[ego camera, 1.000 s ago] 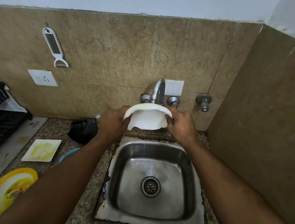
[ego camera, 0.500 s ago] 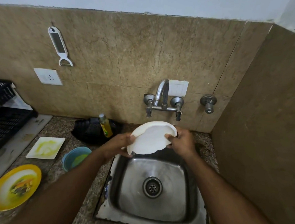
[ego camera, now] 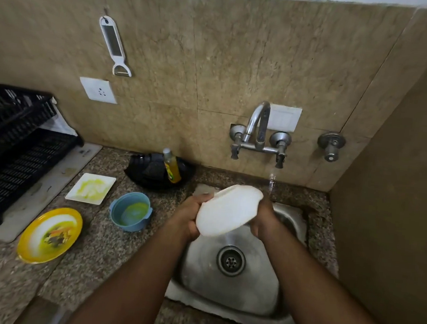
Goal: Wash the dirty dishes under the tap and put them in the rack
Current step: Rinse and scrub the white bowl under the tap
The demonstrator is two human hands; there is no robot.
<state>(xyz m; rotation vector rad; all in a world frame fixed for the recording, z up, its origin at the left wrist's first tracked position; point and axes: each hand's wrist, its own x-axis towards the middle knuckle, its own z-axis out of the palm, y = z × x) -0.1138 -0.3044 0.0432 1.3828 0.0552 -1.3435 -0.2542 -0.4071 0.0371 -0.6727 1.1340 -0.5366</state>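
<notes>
I hold a white dish (ego camera: 227, 211) tilted over the steel sink (ego camera: 229, 290), its underside towards me. My left hand (ego camera: 189, 216) grips its left edge and my right hand (ego camera: 265, 222) grips its right edge. The tap (ego camera: 258, 129) is on the wall above, and a thin stream of water (ego camera: 271, 183) falls just past the dish's far right rim. The black dish rack (ego camera: 14, 149) stands at the far left on a mat.
On the granite counter left of the sink lie a yellow plate (ego camera: 49, 235), a blue bowl (ego camera: 130, 211) and a white square plate (ego camera: 91, 188), all smeared. A soap bottle (ego camera: 172, 167) stands in a black holder (ego camera: 152, 173). Tiled walls close the back and right.
Both hands have brought the white dish down from in front of the tap to low over the sink. Water now shows under the tap.
</notes>
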